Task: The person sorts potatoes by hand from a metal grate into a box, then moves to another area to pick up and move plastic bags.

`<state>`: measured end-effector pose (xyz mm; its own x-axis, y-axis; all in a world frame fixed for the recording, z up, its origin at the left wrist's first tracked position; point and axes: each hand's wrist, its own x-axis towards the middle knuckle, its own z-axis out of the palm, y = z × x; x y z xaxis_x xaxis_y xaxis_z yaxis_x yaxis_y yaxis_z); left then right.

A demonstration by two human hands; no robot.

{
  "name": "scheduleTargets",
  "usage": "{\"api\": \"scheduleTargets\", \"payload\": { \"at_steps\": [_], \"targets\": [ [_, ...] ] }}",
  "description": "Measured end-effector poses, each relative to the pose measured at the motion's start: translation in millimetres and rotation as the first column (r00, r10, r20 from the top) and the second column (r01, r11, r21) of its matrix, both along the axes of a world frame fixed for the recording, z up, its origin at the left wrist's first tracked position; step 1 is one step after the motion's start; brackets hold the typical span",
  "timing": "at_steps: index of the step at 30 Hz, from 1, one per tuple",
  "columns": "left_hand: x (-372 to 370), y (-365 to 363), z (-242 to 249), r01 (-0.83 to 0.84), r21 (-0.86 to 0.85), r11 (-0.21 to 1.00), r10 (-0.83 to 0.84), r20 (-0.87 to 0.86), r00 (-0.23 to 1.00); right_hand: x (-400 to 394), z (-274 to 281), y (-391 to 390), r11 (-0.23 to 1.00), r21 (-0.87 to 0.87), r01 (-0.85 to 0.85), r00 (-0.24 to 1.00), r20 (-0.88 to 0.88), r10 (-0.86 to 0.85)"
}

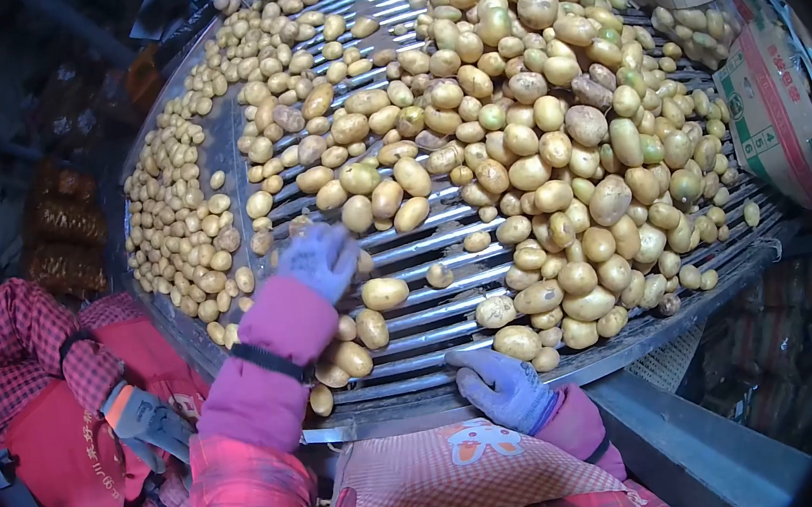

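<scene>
My left hand [320, 263], in a lavender work glove, reaches over the slatted metal sorting rack [435, 334] with its fingers extended, low among loose potatoes. A potato [386, 293] lies on the bars just right of it, and more sit beneath my forearm. At the rack's front edge rests my right hand [506, 387], gloved alike, fingers loosely apart with nothing in them. Close beyond it are a potato [516, 343] and the big heap of potatoes [568, 185] covering the right side of the rack.
Small potatoes [173, 190] fill a side tray along the left. Cardboard boxes [774, 101] and a bag of potatoes [698, 32] stand at the right edge. Another person's gloved hand [150, 423] is at the lower left. A metal beam [698, 441] runs at the lower right.
</scene>
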<state>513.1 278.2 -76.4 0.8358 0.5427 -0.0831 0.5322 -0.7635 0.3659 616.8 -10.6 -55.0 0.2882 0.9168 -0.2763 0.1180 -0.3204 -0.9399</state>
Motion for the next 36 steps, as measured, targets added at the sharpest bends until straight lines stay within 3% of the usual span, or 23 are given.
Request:
{"api": "scheduleTargets", "payload": {
  "at_steps": [2, 4, 6, 8, 10, 11, 14, 15, 16, 18, 20, 22, 23, 26, 28, 29, 33, 36],
  "targets": [
    [-23.0, -18.1, -12.6, 0.108, 0.006, 0.994, -0.108, 0.13, 0.986, 0.5, 0.2, 1.9, 1.0, -0.002, 0.012, 1.0, -0.014, -0.012],
    [-34.7, -36.1, 3.5, 0.123, -0.086, 0.989, -0.105, 0.187, 0.977, -0.8, 0.5, 2.6, 1.0, -0.007, 0.023, 0.999, -0.025, -0.023],
    [-42.4, -20.9, 0.9, 0.123, -0.148, 0.981, -0.107, 0.111, 0.988, -1.9, 1.2, 2.4, 0.999, -0.01, 0.049, 0.999, -0.004, -0.049],
    [-35.9, 3.5, 2.7, -0.104, -0.119, 0.988, 0.122, 0.16, 0.98, -2.2, 3.9, 3.3, 0.999, -0.021, 0.046, 0.999, -0.016, -0.046],
    [-25.8, 27.2, 3.8, -0.172, 0.145, 0.974, 0.173, 0.011, 0.985, -2.0, 7.1, 4.9, 0.998, -0.036, 0.049, 0.998, -0.028, -0.05],
    [-22.0, 30.2, 1.9, -0.173, 0.139, 0.975, 0.174, 0.008, 0.985, -1.7, 8.9, 5.4, 0.998, -0.054, 0.032, 0.999, 0.002, -0.032],
    [-8.0, 33.5, -4.5, -0.148, 0.025, 0.989, 0.15, -0.23, 0.962, 2.6, 6.2, 4.0, 0.997, -0.068, -0.028, 0.997, 0.066, 0.033],
    [-3.4, 28.1, 8.3, -0.094, -0.094, 0.991, 0.071, -0.222, 0.972, 2.1, 5.1, 3.6, 0.999, -0.025, -0.022, 0.996, 0.088, 0.024],
    [0.1, 18.9, 11.5, -0.089, -0.095, 0.991, 0.065, -0.229, 0.971, 0.2, 4.2, 3.3, 1.0, 0.019, -0.014, 0.994, 0.107, 0.012],
    [1.7, -2.0, 14.5, 0.142, 0.179, 0.973, -0.026, -0.531, 0.847, -1.9, -1.9, 2.9, 0.999, 0.039, 0.004, 0.995, 0.097, -0.008],
    [-2.2, -5.6, 2.7, 0.147, 0.238, 0.96, -0.01, -0.495, 0.869, -1.8, -0.4, 2.2, 0.998, 0.057, 0.014, 0.995, 0.097, -0.02],
    [-2.2, -8.8, 1.8, -0.041, 0.153, 0.987, 0.105, -0.435, 0.894, -1.1, 3.4, 2.0, 1.0, -0.011, 0.003, 0.997, 0.073, -0.002],
    [-5.9, -9.4, 1.4, -0.043, 0.155, 0.987, 0.107, -0.434, 0.894, -2.8, 2.8, 0.3, 1.0, -0.009, 0.001, 0.997, 0.074, 0.0],
    [-9.6, -3.3, 23.6, -0.251, -0.113, 0.961, 0.215, -0.259, 0.942, -6.6, -8.9, -3.6, 0.97, -0.042, 0.24, 0.947, -0.212, -0.244],
    [-30.4, 27.7, -23.6, -0.425, -0.368, 0.827, 0.403, -0.139, 0.905, -9.2, -12.3, -0.3, 0.903, -0.049, 0.427, 0.761, -0.519, -0.388],
    [-33.2, 23.4, -17.5, -0.317, -0.258, 0.913, 0.311, -0.064, 0.948, -7.5, -13.0, -0.8, 0.899, -0.032, 0.436, 0.755, -0.531, -0.385],
    [-24.0, -34.9, 4.9, -0.128, -0.171, 0.977, 0.123, -0.04, 0.992, -6.3, -9.3, 2.0, 0.904, -0.077, 0.42, 0.74, -0.548, -0.39],
    [-13.1, -15.1, 10.1, -0.238, -0.248, 0.939, 0.164, -0.287, 0.944, -5.0, -8.5, 1.0, 0.943, -0.1, 0.318, 0.818, -0.474, -0.326]
  ]
}}
